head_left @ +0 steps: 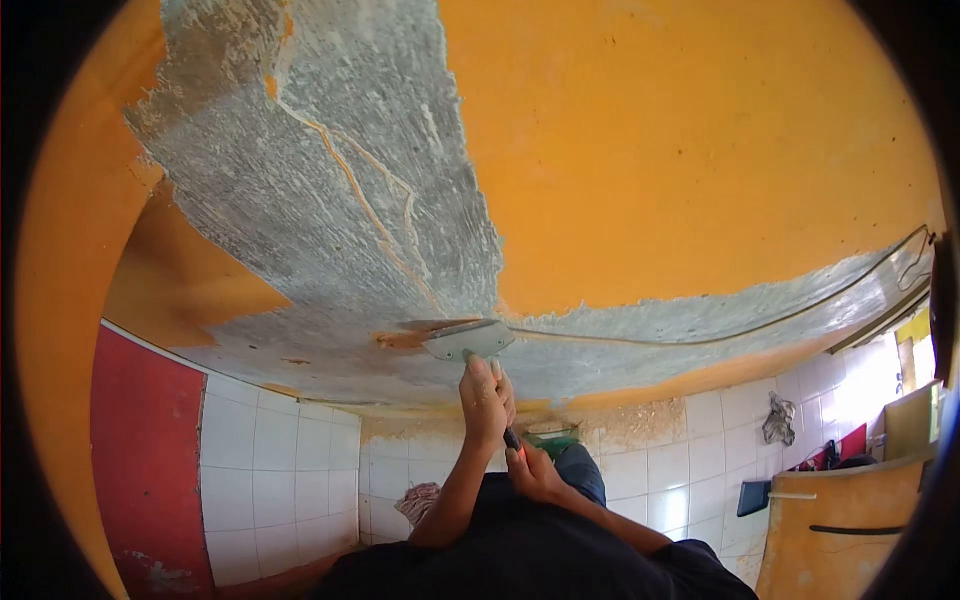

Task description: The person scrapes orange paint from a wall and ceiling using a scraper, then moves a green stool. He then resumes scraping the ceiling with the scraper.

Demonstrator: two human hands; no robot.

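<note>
A wide-bladed scraper [470,341] is held up in front of me, its blade edge against the stripped grey part of the wall [340,180]. My left hand [484,405] is closed around the handle just below the blade. Lower down, my right hand [535,474] grips the end of the black and red handle. Orange paint [680,150] borders the bare grey surface with a ragged edge. A small orange patch [400,340] remains just left of the blade.
A dark cable [690,343] runs along the wall to the right of the scraper. White tiles [270,460] and a red panel [150,450] are at the left. An orange piece of furniture [840,530] stands at lower right. A grey rag-like bundle [779,419] hangs on the tiles.
</note>
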